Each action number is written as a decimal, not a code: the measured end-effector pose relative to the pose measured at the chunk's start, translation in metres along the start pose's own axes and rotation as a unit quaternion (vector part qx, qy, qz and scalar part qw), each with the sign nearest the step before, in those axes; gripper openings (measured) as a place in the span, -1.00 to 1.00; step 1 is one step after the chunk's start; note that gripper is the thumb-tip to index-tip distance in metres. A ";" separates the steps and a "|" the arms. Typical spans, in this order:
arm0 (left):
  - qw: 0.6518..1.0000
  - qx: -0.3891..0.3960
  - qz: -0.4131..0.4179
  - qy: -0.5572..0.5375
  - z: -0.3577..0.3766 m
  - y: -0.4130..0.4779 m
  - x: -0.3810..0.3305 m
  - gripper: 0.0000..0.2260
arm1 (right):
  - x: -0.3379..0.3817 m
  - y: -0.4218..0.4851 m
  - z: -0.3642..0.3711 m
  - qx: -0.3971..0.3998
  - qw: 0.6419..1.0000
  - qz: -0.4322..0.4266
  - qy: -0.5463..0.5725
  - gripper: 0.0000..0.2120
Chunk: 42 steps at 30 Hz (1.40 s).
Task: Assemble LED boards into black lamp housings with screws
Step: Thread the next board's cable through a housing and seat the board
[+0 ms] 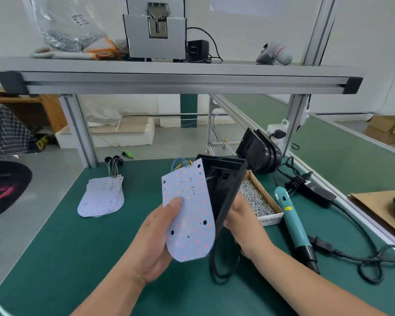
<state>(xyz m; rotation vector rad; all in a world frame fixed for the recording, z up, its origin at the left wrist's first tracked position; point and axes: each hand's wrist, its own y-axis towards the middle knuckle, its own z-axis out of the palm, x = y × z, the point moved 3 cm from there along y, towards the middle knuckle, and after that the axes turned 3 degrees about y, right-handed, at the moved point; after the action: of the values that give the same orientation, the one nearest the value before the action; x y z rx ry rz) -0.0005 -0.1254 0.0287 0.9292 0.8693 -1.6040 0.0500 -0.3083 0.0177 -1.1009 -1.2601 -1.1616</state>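
White LED board [187, 213]: pinched in the left hand [155, 242], thumb on its face, above the mat [78, 247]. Right hand [244, 226] grips the black housing [221, 192], tilted with its cavity toward the board, probably to seat it. Screw box [258, 201] and screwdriver [292, 224] lie near on the right, ready for fastening.

A white, tongue-shaped LED board [188, 210] dotted with red and orange diodes is held tilted in the left hand [155, 236]. Its right edge lies against an open black plastic lamp housing [224, 185] in the right hand [242, 222]. A stack of white LED boards [102, 197] lies on the green tabletop [78, 242]; silver screws [255, 199] fill a cardboard box [270, 221].
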 end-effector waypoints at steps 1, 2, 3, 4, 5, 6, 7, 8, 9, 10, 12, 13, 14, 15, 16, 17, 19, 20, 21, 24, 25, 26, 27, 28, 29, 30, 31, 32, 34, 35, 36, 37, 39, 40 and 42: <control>1.000 0.009 -0.010 -0.004 0.005 -0.001 0.005 -0.58 | -0.001 -0.002 0.000 0.010 1.000 -0.011 0.011 -0.81; 0.999 0.019 -0.025 -0.008 0.011 -0.002 0.011 -0.57 | -0.004 -0.005 -0.001 0.018 0.999 -0.012 0.029 -0.87; 0.999 0.030 -0.039 -0.010 0.017 -0.004 0.016 -0.57 | -0.006 -0.008 0.000 0.018 1.000 -0.017 0.012 -0.86; 0.998 0.040 -0.053 -0.007 0.022 -0.004 0.020 -0.57 | -0.010 -0.007 0.001 0.012 1.000 -0.011 -0.022 -0.70; 0.997 0.051 -0.063 0.001 0.026 -0.005 0.024 -0.58 | -0.015 -0.006 0.002 0.009 0.999 0.032 0.011 -0.51; 0.996 0.059 -0.069 0.011 0.027 -0.005 0.026 -0.58 | -0.017 -0.009 -0.002 -0.013 0.994 0.080 0.075 -0.33; 0.995 0.063 -0.073 0.015 0.027 -0.004 0.028 -0.58 | -0.018 -0.011 -0.006 -0.032 0.987 0.111 0.113 -0.26; 0.995 0.063 -0.076 0.012 0.025 -0.004 0.028 -0.58 | -0.022 -0.009 -0.013 -0.020 0.987 0.118 0.109 -0.32; 0.995 0.061 -0.075 0.007 0.022 -0.003 0.027 -0.58 | -0.025 -0.007 -0.018 0.006 0.991 0.109 0.080 -0.46; 0.996 0.058 -0.072 0.005 0.019 -0.003 0.025 -0.59 | -0.028 -0.004 -0.024 0.010 0.991 0.102 0.083 -0.56; 0.997 0.048 -0.060 0.003 0.014 -0.002 0.021 -0.58 | -0.022 -0.001 -0.026 0.008 0.996 0.075 0.051 -0.63; 0.998 0.041 -0.053 -0.003 0.011 -0.001 0.020 -0.57 | -0.011 0.001 -0.019 0.019 0.998 0.038 0.045 -0.66; 0.998 0.034 -0.046 -0.010 0.009 0.000 0.019 -0.55 | -0.002 0.003 -0.014 0.024 0.998 -0.013 0.050 -0.70; 0.999 0.024 -0.040 -0.014 0.007 0.001 0.018 -0.54 | 0.008 0.004 -0.011 0.021 0.996 -0.065 0.055 -0.71; 0.999 0.014 -0.034 -0.017 0.006 0.002 0.018 -0.56 | 0.016 0.004 -0.011 0.009 0.991 -0.123 0.041 -0.69; 0.999 0.006 -0.028 -0.019 0.004 0.003 0.019 -0.58 | 0.022 0.004 -0.014 -0.010 0.984 -0.179 0.007 -0.64; 1.000 -0.002 -0.015 -0.020 0.003 0.005 0.020 -0.59 | 0.026 0.003 -0.017 -0.037 0.964 -0.249 -0.082 -0.57; 1.000 -0.004 -0.009 -0.018 0.003 0.006 0.021 -0.60 | 0.025 0.003 -0.017 -0.045 0.956 -0.263 -0.119 -0.56; 1.000 -0.005 -0.003 -0.016 0.003 0.005 0.021 -0.60 | 0.023 0.002 -0.017 -0.049 0.956 -0.257 -0.134 -0.56; 1.000 -0.010 0.014 -0.013 0.004 0.004 0.018 -0.59 | 0.016 0.007 -0.020 -0.041 0.975 -0.177 -0.127 -0.66; 1.000 -0.010 0.020 -0.011 0.005 0.003 0.017 -0.55 | 0.013 0.009 -0.021 -0.039 0.979 -0.151 -0.135 -0.70; 1.000 -0.005 0.026 -0.008 0.005 0.003 0.017 -0.50 | 0.010 0.011 -0.023 -0.036 0.979 -0.132 -0.150 -0.73; 0.999 0.003 0.033 -0.004 0.006 0.003 0.016 -0.45 | 0.009 0.011 -0.023 -0.031 0.977 -0.121 -0.172 -0.74; 0.999 0.014 0.039 -0.001 0.006 0.002 0.015 -0.42 | 0.009 0.010 -0.021 -0.021 0.974 -0.116 -0.193 -0.73; 0.999 0.023 0.044 0.000 0.006 0.002 0.014 -0.39 | 0.009 0.009 -0.018 -0.006 0.971 -0.115 -0.208 -0.70; 0.998 0.029 0.047 -0.001 0.005 0.001 0.013 -0.38 | 0.008 0.007 -0.014 0.015 0.968 -0.119 -0.222 -0.65; 0.998 0.030 0.048 -0.002 0.003 0.001 0.012 -0.37 | 0.008 0.004 -0.010 0.033 0.964 -0.127 -0.233 -0.59; 0.998 0.029 0.047 0.002 0.001 0.001 0.012 -0.36 | 0.006 0.003 -0.007 0.045 0.963 -0.130 -0.231 -0.55; 0.999 0.021 0.045 0.015 -0.002 0.001 0.012 -0.37 | 0.002 0.006 -0.006 0.047 0.976 -0.109 -0.183 -0.60; 0.999 0.015 0.046 0.019 -0.003 0.002 0.012 -0.40 | 0.001 0.007 -0.006 0.051 0.982 -0.092 -0.158 -0.64; 0.999 0.007 0.049 0.023 -0.003 0.002 0.013 -0.45 | -0.001 0.008 -0.007 0.053 0.984 -0.085 -0.146 -0.66; 0.998 -0.003 0.053 0.027 -0.004 0.002 0.014 -0.49 | -0.001 0.009 -0.008 0.051 0.982 -0.091 -0.158 -0.66; 0.997 -0.021 0.068 0.031 -0.004 0.004 0.015 -0.54 | 0.004 0.006 -0.009 0.056 0.974 -0.106 -0.191 -0.65; 0.996 -0.031 0.078 0.029 -0.005 0.005 0.015 -0.56 | 0.006 0.004 -0.010 0.065 0.972 -0.103 -0.202 -0.67; 0.994 -0.050 0.098 0.019 -0.007 0.007 0.013 -0.61 | 0.012 0.001 -0.015 0.088 0.954 -0.095 -0.272 -0.74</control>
<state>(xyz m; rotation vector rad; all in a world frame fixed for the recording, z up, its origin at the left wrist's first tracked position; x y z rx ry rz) 0.0049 -0.1256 0.0130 0.9461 0.8498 -1.3676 0.0518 -0.3236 0.0291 -1.2278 -1.8919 -0.8827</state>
